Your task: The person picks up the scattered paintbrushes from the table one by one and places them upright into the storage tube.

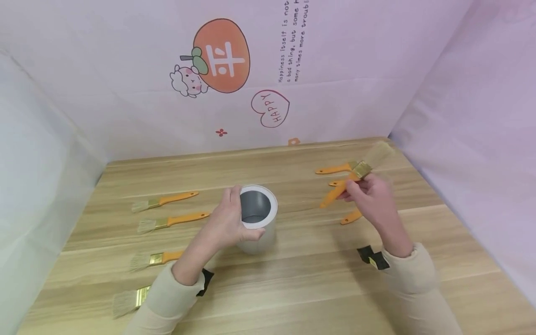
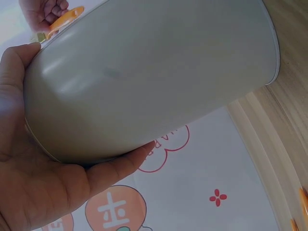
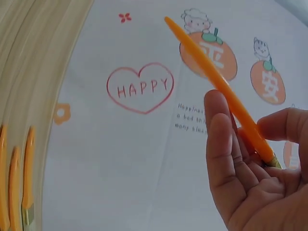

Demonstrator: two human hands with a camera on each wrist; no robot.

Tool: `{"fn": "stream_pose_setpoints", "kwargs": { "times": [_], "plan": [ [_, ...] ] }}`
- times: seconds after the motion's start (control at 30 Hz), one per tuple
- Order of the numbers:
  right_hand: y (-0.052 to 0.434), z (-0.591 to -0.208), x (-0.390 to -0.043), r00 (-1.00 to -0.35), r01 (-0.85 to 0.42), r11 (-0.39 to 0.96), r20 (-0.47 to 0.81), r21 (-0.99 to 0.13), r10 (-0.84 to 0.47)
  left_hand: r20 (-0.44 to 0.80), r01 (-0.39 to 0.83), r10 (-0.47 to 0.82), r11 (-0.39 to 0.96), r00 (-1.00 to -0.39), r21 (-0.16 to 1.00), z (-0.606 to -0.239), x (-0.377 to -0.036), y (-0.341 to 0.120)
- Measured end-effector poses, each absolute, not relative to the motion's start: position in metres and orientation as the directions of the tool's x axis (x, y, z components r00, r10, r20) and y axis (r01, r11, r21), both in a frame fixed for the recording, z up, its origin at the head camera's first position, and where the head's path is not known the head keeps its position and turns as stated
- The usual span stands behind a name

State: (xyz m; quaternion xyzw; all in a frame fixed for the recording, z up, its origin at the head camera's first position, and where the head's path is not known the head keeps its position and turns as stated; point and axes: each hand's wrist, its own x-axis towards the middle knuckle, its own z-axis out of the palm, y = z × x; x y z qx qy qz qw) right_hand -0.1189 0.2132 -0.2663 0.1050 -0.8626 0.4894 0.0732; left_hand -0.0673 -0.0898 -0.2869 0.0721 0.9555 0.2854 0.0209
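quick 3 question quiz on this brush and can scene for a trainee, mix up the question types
1. True or false: the right hand holds a brush clear of the table.
2. Multiple choice: what does the left hand grip? A. a brush. B. the grey can. C. nothing.
3. Fill in: the brushes lying to the left of the can number ____ in the head view.

Key
1. True; its fingers pinch the brush near the metal band, orange handle toward the can.
2. B; thumb and fingers wrap the can's side, and it stands upright with its mouth open.
3. Four.
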Motion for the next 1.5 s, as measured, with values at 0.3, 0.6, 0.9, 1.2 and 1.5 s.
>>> {"fn": "stream_pose_setpoints", "kwargs": {
  "times": [0.3,0.6,0.9,1.2,1.5],
  "plan": [
    [0.171,-0.248,-0.117,-0.934,-0.354,0.318,0.317,-0.880,-0.164,0.026,0.132,0.141,0.825,-0.990,0.550,-0.287,-0.069,-0.088],
    [0.122,-0.257,-0.106,-0.915,-0.365,0.267,0.291,-0.892,-0.281,0.000,0.119,0.145,0.812,-0.989,0.571,-0.287,-0.062,-0.085],
    [0.103,-0.264,-0.103,-0.874,-0.437,0.326,0.311,-0.838,-0.373,-0.009,0.116,0.147,0.819,-0.989,0.562,-0.289,-0.064,-0.087],
    [0.096,-0.264,-0.108,-0.803,-0.537,0.398,0.304,-0.744,-0.513,0.002,0.141,0.171,0.808,-0.985,0.571,-0.285,-0.065,-0.088],
    [0.088,-0.254,-0.112,-0.829,-0.493,0.519,0.197,-0.698,-0.523,0.012,0.157,0.183,0.803,-0.983,0.575,-0.287,-0.065,-0.089]
  ]
}}
